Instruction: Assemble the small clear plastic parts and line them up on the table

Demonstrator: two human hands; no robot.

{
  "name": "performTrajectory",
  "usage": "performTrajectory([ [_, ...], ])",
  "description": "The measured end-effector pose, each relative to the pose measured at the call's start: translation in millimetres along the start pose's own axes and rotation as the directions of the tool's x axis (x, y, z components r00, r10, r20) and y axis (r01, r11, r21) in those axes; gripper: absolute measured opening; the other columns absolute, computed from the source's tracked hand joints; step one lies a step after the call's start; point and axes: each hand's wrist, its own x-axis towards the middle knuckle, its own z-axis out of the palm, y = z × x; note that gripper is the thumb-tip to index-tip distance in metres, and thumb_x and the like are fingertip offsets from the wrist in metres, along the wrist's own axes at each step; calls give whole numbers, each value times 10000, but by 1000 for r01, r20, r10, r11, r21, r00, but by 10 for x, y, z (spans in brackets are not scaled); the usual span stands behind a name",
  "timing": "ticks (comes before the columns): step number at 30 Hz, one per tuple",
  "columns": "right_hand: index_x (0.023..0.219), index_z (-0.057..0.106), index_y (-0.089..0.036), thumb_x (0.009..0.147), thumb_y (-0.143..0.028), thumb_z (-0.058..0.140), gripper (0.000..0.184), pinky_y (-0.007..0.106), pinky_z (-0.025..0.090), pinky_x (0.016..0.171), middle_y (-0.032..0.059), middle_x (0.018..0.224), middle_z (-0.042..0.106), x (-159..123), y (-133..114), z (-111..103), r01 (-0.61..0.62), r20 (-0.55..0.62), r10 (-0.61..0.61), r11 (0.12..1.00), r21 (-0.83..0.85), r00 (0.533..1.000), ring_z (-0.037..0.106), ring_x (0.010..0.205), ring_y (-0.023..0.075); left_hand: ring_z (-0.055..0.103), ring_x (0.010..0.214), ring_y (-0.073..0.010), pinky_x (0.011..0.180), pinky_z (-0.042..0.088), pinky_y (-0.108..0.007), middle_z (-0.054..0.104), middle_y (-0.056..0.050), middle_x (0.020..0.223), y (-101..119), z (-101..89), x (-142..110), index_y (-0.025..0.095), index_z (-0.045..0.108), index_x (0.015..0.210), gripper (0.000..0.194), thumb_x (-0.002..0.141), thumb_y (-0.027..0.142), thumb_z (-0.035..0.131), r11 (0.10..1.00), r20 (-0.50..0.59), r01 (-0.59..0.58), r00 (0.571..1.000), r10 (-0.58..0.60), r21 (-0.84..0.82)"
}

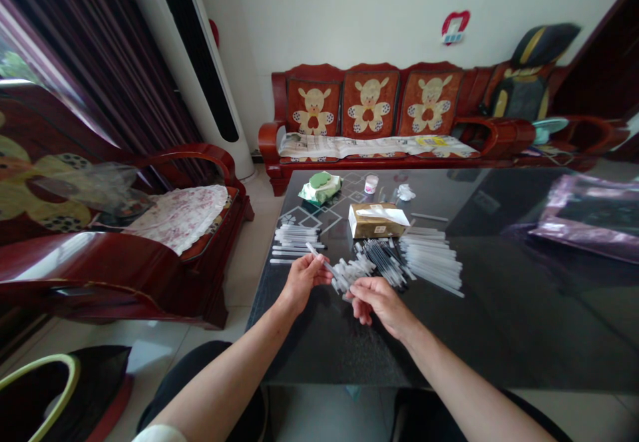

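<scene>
My left hand [305,281] is closed around a slim white pen [313,250], which slants down to the right toward my other hand. Thumb and forefinger of my right hand [375,301] pinch a small whitish piece, apparently a pen cap [348,297], partly hidden by the fingers. Just beyond the hands lies a heap of short white pen caps [353,269]. Thin black pen refills [383,259] are bunched beside it. Long translucent pen barrels [433,260] form a stack at the right. Several white pens [295,237] lie in a row beyond my left hand.
On the dark glossy table [499,322] stand a tissue box [378,221], a green wipes pack [321,189], a small white tub [371,184] and crumpled tissue [406,192]. A purple plastic package [589,219] lies right. A bin [64,389] is on the floor at lower left.
</scene>
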Motion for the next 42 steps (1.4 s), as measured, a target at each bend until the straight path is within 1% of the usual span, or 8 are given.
performTrajectory([
  [9, 699, 576, -140, 688, -384, 732, 290, 161, 315, 324, -11, 488, 613, 3, -44, 24, -23, -126, 21, 1000, -11, 992, 482, 346, 73, 636, 555, -119, 575, 527, -227, 674, -45, 659, 13, 15, -9, 107, 633, 833, 367, 733, 447, 725, 1000, -2, 1, 1000, -1, 10],
  [17, 815, 639, -106, 828, -568, 535, 474, 173, 337, 330, 38, 531, 650, -17, -29, 23, -59, 27, 60, 998, -17, 998, 522, 353, 91, 644, 563, -129, 586, 529, -237, 679, -52, 660, 39, 21, -7, 108, 630, 833, 399, 704, 467, 744, 1000, -19, 4, 1000, -4, 10],
  [20, 757, 622, -116, 783, -512, 619, 396, 171, 334, 338, 14, 502, 629, -16, -39, 27, -45, 5, 45, 999, -29, 999, 506, 350, 82, 647, 565, -131, 582, 531, -237, 677, -51, 659, 34, 20, -7, 108, 629, 835, 394, 710, 465, 740, 1000, -16, 5, 1000, -5, 18],
  [24, 706, 575, -140, 681, -422, 737, 327, 170, 333, 345, -4, 506, 632, -3, -43, 13, -27, -94, 24, 999, -31, 995, 506, 364, 80, 645, 563, -129, 581, 534, -236, 672, -47, 648, 27, 21, -3, 107, 628, 841, 399, 711, 468, 738, 1000, -11, 4, 1000, -4, 18],
  [30, 822, 637, -106, 823, -580, 534, 485, 180, 330, 337, 44, 562, 664, -5, -22, 3, -41, -8, 41, 999, -32, 999, 536, 372, 95, 646, 566, -128, 580, 534, -231, 676, -54, 657, 17, 6, 10, 104, 626, 841, 396, 717, 463, 735, 1000, -22, 3, 1000, -3, 8],
  [33, 774, 623, -114, 789, -527, 609, 414, 175, 334, 345, 31, 548, 655, -4, -22, 7, -25, -9, 25, 999, -42, 1000, 534, 379, 91, 645, 565, -126, 582, 533, -231, 675, -51, 660, 11, 5, 7, 106, 627, 843, 387, 728, 462, 727, 1000, -13, 0, 1000, 0, 15],
  [37, 741, 583, -138, 696, -447, 728, 345, 169, 332, 348, 6, 554, 654, 6, -26, 0, -24, -81, 22, 999, -31, 996, 522, 379, 81, 647, 565, -129, 585, 534, -238, 675, -49, 659, 11, 16, 4, 110, 628, 837, 389, 720, 466, 731, 1000, -16, 6, 1000, -6, 13],
  [42, 812, 627, -116, 796, -597, 559, 486, 178, 328, 340, 34, 565, 660, 0, -26, 7, -50, -18, 50, 998, -29, 999, 542, 379, 95, 647, 561, -132, 581, 532, -238, 678, -54, 654, 14, 10, 13, 106, 631, 832, 411, 693, 474, 750, 1000, -26, 6, 1000, -6, 8],
])
